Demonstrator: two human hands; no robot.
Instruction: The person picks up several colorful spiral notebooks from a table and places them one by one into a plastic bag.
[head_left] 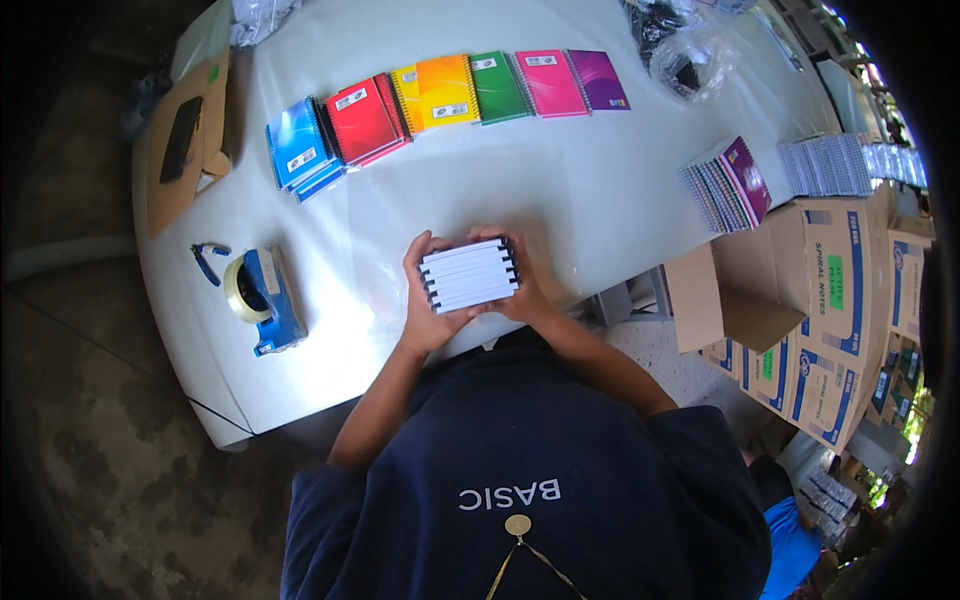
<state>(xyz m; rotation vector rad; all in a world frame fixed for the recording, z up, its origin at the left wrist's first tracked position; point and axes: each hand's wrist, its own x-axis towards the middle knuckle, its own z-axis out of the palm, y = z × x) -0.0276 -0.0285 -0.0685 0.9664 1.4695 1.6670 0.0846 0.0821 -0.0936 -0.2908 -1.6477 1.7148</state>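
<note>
Pressing in from both sides, the left hand [428,300] and right hand [520,285] clamp a stack of spiral notebooks [469,275] above the near edge of the table [560,190], fingers curled against its ends. Stiff, fairly light and apt to slide apart, the stack is judged best held by its ends.
</note>
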